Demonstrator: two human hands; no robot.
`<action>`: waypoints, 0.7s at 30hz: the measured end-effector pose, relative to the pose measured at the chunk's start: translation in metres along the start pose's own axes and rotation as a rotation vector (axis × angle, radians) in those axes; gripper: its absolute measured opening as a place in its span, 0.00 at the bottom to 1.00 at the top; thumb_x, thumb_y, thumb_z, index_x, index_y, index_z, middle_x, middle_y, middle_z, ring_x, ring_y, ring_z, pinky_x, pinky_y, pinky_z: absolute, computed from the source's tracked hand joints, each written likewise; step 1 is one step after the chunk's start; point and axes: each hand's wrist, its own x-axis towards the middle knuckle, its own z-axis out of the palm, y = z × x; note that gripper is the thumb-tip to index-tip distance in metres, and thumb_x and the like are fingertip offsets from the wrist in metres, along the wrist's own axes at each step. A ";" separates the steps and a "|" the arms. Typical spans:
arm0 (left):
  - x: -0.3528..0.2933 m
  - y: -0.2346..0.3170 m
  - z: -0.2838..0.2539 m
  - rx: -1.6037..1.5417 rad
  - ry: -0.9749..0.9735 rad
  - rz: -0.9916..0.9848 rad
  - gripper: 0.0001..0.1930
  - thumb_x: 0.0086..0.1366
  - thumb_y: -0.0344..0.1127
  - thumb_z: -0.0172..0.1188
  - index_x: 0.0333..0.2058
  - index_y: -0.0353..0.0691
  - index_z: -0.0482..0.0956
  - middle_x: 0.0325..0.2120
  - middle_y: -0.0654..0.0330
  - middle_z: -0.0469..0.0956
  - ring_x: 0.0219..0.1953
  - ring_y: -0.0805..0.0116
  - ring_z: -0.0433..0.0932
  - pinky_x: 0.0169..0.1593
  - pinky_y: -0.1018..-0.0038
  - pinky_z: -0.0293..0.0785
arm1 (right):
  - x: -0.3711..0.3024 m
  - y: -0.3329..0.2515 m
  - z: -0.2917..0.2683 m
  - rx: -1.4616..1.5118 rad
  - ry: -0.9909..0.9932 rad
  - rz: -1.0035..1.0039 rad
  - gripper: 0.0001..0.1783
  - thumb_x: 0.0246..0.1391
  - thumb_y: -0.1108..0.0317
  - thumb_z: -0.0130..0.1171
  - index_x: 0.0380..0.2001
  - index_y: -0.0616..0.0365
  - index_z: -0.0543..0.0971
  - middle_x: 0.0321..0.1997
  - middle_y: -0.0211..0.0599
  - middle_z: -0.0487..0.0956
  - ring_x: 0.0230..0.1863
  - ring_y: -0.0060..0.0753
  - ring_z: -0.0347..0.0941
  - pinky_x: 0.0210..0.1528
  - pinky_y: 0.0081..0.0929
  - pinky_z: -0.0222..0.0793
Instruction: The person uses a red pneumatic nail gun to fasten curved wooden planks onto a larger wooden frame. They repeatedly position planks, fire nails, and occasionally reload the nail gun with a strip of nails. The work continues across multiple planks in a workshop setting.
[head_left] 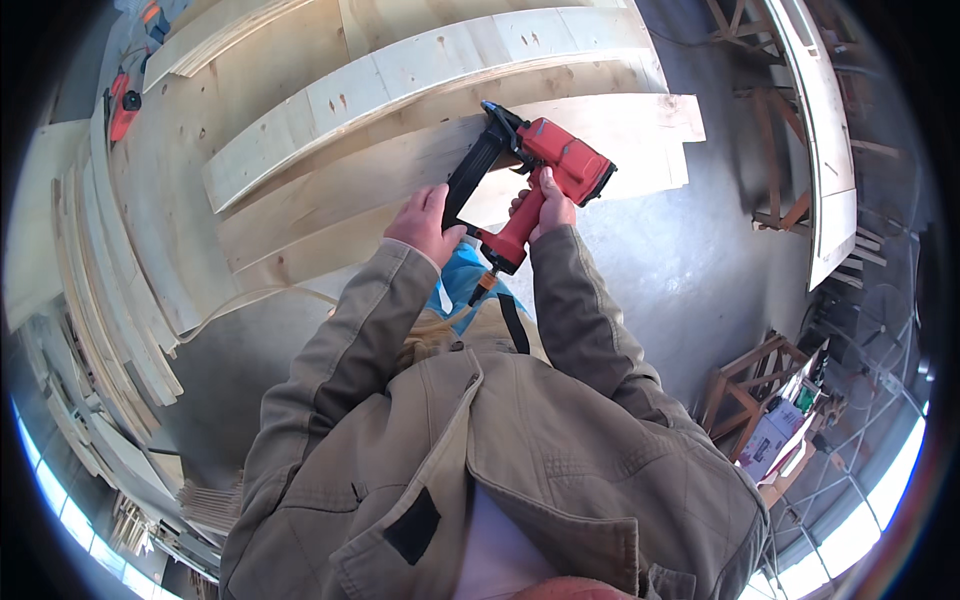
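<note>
Gun (pixel 560 152) in both hands, red and black, sits ahead of the waist, over the near edge of the pale boards (pixel 440 62) as seen from above; whether it touches them I cannot tell. The right hand (pixel 553 212) is wrapped round the red handle (pixel 517 232), thumb up by the body; whether a finger lies on the trigger is hidden. The left hand (pixel 425 225) grasps the near end of the black magazine (pixel 475 165), fingers along its outer side, thumb at the end.

To handle it well, I would let the right hand carry the weight, keep any finger off the trigger while the left works at the magazine, and hold the nose (pixel 490 108) clear of both hands and the body. The fitting (pixel 485 284) at the handle's foot deserves slack in the hose (pixel 250 294), so that nothing tugs the tool round.

The nose points to the far left, away from the person, and the body's capped end faces right and slightly nearer. The magazine's long axis slants from the nose toward the person and somewhat left; the handle runs roughly alongside it, its foot nearest the jacket (pixel 400 430).
</note>
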 end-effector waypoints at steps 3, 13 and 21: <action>0.000 -0.003 0.007 0.013 0.009 0.029 0.40 0.54 0.39 0.77 0.63 0.40 0.69 0.59 0.51 0.73 0.59 0.46 0.75 0.60 0.58 0.76 | -0.002 -0.003 0.003 0.022 0.016 0.033 0.22 0.66 0.48 0.62 0.41 0.58 0.76 0.26 0.39 0.76 0.26 0.40 0.75 0.31 0.42 0.75; -0.008 0.010 0.016 0.159 0.110 0.157 0.36 0.52 0.41 0.77 0.59 0.40 0.74 0.60 0.52 0.71 0.60 0.48 0.72 0.61 0.57 0.73 | 0.002 -0.006 0.006 0.039 0.029 0.049 0.22 0.65 0.47 0.63 0.40 0.57 0.76 0.26 0.39 0.76 0.25 0.40 0.75 0.30 0.41 0.75; -0.012 0.029 0.023 -0.168 -0.051 0.484 0.29 0.50 0.35 0.70 0.53 0.37 0.78 0.50 0.52 0.78 0.53 0.50 0.77 0.60 0.56 0.71 | 0.003 -0.003 0.005 0.060 0.028 -0.002 0.21 0.65 0.53 0.63 0.39 0.63 0.77 0.26 0.44 0.77 0.22 0.41 0.76 0.26 0.42 0.76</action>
